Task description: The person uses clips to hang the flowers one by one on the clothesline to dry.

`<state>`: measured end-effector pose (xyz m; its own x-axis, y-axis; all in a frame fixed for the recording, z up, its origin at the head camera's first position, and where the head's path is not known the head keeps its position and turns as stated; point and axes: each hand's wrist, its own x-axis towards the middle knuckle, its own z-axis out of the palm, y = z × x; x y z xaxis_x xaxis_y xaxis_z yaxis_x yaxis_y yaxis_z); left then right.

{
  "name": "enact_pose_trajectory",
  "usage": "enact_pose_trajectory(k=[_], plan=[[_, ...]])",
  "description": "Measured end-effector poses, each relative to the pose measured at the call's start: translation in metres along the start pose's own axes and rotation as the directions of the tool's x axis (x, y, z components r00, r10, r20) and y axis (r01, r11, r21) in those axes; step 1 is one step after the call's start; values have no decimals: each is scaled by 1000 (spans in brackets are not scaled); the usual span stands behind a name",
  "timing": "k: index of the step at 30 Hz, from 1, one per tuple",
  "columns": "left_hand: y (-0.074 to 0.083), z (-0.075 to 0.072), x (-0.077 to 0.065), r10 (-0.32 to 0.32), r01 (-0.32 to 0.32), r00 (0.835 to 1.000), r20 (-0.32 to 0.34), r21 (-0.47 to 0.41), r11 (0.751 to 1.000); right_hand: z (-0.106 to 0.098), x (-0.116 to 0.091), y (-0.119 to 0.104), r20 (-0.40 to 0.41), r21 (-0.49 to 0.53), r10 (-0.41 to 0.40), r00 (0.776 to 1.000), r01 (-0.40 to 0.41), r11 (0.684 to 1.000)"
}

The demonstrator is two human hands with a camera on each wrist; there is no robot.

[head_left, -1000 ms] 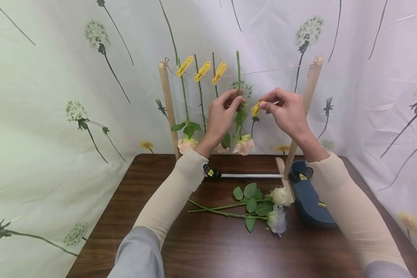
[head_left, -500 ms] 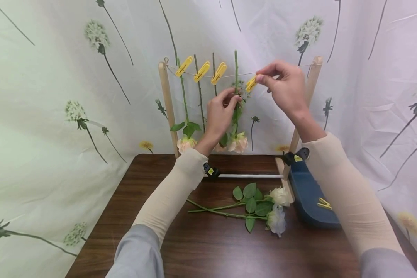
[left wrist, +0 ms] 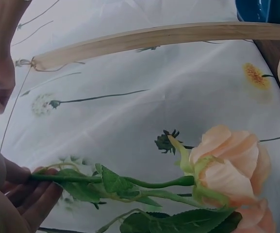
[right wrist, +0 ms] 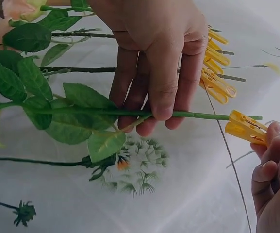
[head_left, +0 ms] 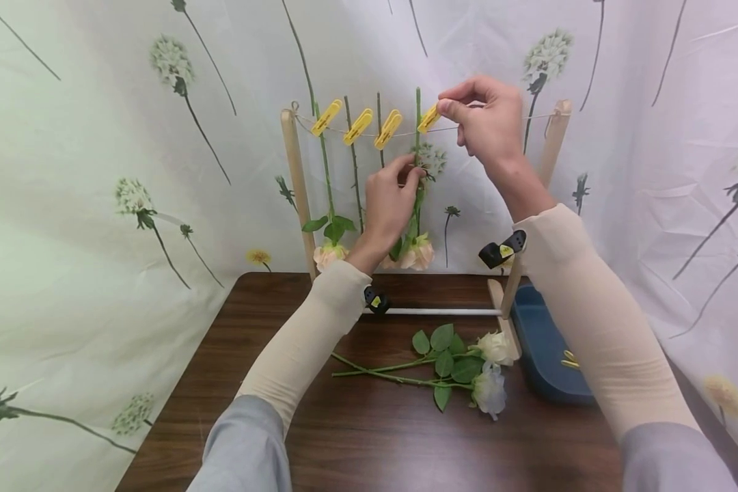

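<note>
– Three yellow clothespins (head_left: 358,128) are seen clipped along the string (head_left: 541,116); what is held by the hands?

– By the left hand (head_left: 390,198), the stem (right wrist: 207,115) of a peach rose (head_left: 418,253) is pinched between thumb and fingers; its bloom is hung downward, at five o'clock from that hand.

– And by the right hand (head_left: 488,123)?

– A fourth clothespin (head_left: 429,119) is pinched by its fingers, at one o'clock from the left hand. Its jaws are set at the stem's upper part; whether the stem is gripped by them cannot be told.

– What is laid on the worktop (head_left: 406,444)?

– Two pale roses (head_left: 489,391), stems crossed, are placed at five o'clock in the head view. At four, a blue tray (head_left: 544,369) is partly hidden by the right sleeve (head_left: 590,307).
</note>
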<state>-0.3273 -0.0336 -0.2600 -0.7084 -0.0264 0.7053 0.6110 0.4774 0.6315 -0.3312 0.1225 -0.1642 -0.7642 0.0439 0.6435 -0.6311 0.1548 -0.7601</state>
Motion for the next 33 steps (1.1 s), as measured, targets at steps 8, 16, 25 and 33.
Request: enact_pose_trajectory(k=[8,16,25,33], plan=[[2,-1,1,-4,4,1000,-4,21,1000,10,4,3,22,-1,81,996,-81,997],[4,-2,4,-14,14,1000,-7,16,1000,14,2,7,52,13,150,987,-151,988],[5,-4,5,-29,29,1000,2,30,999,6,2,6,163,12,216,963,-220,975],[6,-5,3,-36,35,999,21,46,998,3,-5,7,189,25,171,967,-179,984]])
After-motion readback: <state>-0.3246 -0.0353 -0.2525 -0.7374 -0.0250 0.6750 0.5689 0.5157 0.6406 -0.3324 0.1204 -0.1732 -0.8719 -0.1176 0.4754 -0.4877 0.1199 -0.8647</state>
